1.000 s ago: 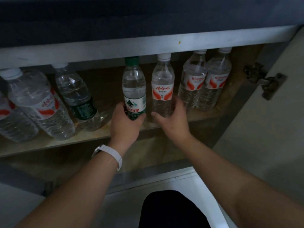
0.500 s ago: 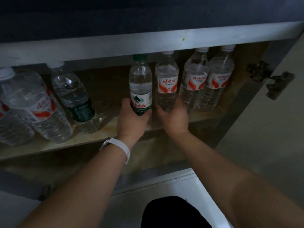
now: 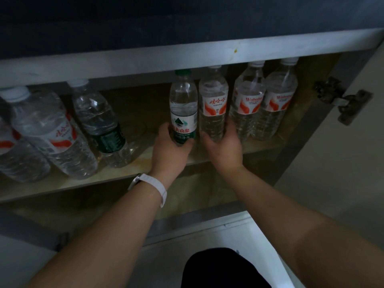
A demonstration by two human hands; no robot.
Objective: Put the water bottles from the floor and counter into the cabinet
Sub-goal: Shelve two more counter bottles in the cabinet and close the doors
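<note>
The left grip (image 3: 170, 150) is holding the base of the green-labelled bottle (image 3: 183, 113) and the right grip (image 3: 225, 148) is clasping the red-labelled bottle (image 3: 213, 109) just beside it, both standing upright on the cabinet shelf (image 3: 62, 183), left of two further bottles (image 3: 264, 100).

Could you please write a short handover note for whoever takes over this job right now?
Left hand holds the green-capped bottle by its base, upright at the cabinet shelf.
Right hand holds a red-labelled bottle beside it, also upright.
Done: two shelved bottles stand to their right; three more bottles sit at the shelf's left end.
Left: let go once both are seated; the hands hide whether they rest on the shelf. Floor and counter are out of view, so check there for more.
</note>
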